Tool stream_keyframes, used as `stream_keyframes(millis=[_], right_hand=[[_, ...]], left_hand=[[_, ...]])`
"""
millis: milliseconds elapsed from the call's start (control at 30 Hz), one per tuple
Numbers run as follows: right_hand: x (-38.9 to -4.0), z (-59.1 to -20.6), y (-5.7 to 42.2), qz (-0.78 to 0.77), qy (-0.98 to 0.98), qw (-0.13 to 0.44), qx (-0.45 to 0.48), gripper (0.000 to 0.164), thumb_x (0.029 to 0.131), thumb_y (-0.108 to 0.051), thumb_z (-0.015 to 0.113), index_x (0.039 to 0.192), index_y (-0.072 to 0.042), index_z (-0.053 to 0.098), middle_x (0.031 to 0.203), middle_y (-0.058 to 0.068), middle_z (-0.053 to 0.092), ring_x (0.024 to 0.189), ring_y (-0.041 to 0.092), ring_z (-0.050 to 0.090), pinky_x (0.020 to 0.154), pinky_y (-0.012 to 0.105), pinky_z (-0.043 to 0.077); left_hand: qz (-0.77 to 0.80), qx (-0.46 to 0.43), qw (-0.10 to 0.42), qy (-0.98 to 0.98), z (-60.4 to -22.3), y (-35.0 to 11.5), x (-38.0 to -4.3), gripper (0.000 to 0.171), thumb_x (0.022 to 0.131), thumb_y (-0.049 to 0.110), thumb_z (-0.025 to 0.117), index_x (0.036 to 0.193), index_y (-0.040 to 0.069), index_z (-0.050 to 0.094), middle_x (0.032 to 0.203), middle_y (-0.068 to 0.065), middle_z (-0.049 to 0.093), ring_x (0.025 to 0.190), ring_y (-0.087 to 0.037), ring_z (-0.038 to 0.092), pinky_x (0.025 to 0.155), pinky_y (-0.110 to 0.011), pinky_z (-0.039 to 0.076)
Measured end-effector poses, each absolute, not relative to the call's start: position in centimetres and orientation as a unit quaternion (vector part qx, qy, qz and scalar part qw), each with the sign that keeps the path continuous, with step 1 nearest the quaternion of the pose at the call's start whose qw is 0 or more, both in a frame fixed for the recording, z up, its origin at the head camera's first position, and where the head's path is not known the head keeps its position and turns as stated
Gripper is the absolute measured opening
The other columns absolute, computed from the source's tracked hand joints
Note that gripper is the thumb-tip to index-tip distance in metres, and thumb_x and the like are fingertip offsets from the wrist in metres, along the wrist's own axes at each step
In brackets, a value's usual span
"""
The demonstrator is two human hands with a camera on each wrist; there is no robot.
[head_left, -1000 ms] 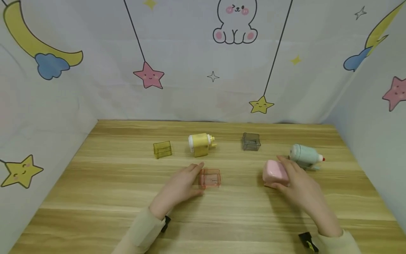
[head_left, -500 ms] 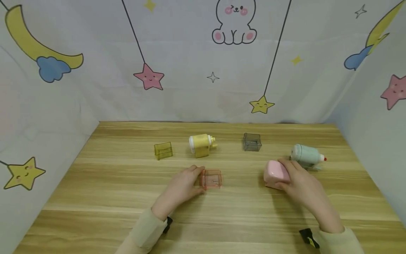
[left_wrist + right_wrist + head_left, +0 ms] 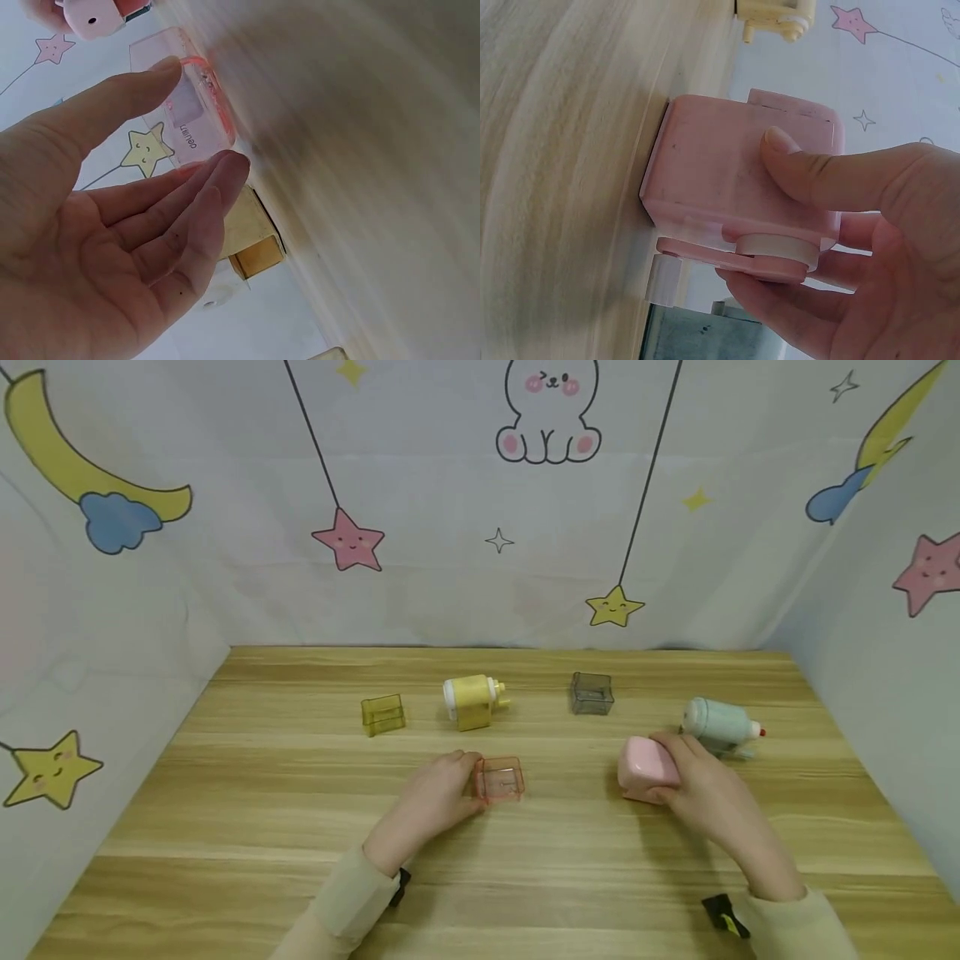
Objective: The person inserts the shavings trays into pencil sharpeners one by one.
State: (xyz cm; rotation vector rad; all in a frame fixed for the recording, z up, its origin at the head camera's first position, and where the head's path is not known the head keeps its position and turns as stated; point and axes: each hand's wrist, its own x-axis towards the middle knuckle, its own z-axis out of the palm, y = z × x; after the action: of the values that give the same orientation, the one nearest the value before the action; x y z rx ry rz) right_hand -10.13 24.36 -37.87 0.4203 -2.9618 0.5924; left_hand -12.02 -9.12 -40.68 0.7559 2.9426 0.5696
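Note:
My left hand (image 3: 438,793) pinches a clear pinkish-red shavings drawer (image 3: 501,781) by its left side, thumb on one edge and fingers on the other. In the left wrist view the drawer (image 3: 196,112) shows small printed lettering. My right hand (image 3: 708,789) grips a pink crank pencil sharpener (image 3: 647,766) near the table. In the right wrist view the thumb lies along one side of the sharpener (image 3: 712,161), and fingers wrap round by the crank (image 3: 720,257). Right behind this hand lies a light-blue crank sharpener (image 3: 723,723) with a red tip.
A yellow crank sharpener (image 3: 472,700) stands behind the left hand, with a clear yellow drawer (image 3: 383,716) to its left. At the back stands a clear grey drawer (image 3: 592,694). Patterned cloth (image 3: 420,602) closes off the wooden table (image 3: 525,885) at the back and sides.
The left thumb and fingers have drawn in closer on the drawer's side. The right hand keeps its grip on the pink sharpener in nearly the same spot.

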Motion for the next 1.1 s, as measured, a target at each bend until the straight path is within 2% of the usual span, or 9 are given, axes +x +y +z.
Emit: stream_keyframes(millis=[133,300,900,1100], right_hand=[[-10.1,-37.8,24.1,0.200,-0.969,0.046,0.135,0.063,0.068,-0.016,0.076,0.122,-0.002,0.046,0.112,0.022,0.054,0.095,0.035,0.052,0.072,0.059,0.047],[-10.1,-37.9,23.7,0.203,-0.968,0.053,0.141,0.063,0.067,-0.015,0.076,0.121,-0.001,0.047,0.112,0.022,0.054,0.095,0.034,0.052,0.071,0.058,0.047],[-10.3,-37.9,23.1,0.195,-0.968,0.051,0.147,0.064,0.067,-0.015,0.076,0.122,-0.001,0.047,0.111,0.023,0.056,0.095,0.035,0.053,0.071,0.057,0.047],[-10.3,-37.9,22.8,0.196,-0.968,0.052,0.151,0.064,0.067,-0.015,0.076,0.122,-0.001,0.047,0.109,0.022,0.057,0.094,0.035,0.054,0.071,0.057,0.047]], left_hand=[[0.191,0.247,0.024,0.950,-40.8,-8.7,-12.1,0.057,0.069,0.024,0.076,0.114,-0.003,0.055,0.105,-0.018,0.064,0.092,-0.027,0.057,0.079,-0.043,0.052],[0.205,0.251,0.020,0.946,-40.9,-8.5,-12.2,0.055,0.067,0.021,0.077,0.110,-0.006,0.055,0.098,-0.018,0.064,0.085,-0.028,0.058,0.075,-0.042,0.053],[0.220,0.242,0.024,0.945,-40.8,-7.9,-12.3,0.050,0.065,0.019,0.079,0.104,-0.005,0.057,0.086,-0.013,0.062,0.075,-0.022,0.056,0.065,-0.038,0.053],[0.220,0.244,0.024,0.944,-40.8,-7.8,-12.4,0.050,0.065,0.019,0.079,0.103,-0.005,0.057,0.086,-0.013,0.061,0.076,-0.022,0.056,0.068,-0.039,0.053]])
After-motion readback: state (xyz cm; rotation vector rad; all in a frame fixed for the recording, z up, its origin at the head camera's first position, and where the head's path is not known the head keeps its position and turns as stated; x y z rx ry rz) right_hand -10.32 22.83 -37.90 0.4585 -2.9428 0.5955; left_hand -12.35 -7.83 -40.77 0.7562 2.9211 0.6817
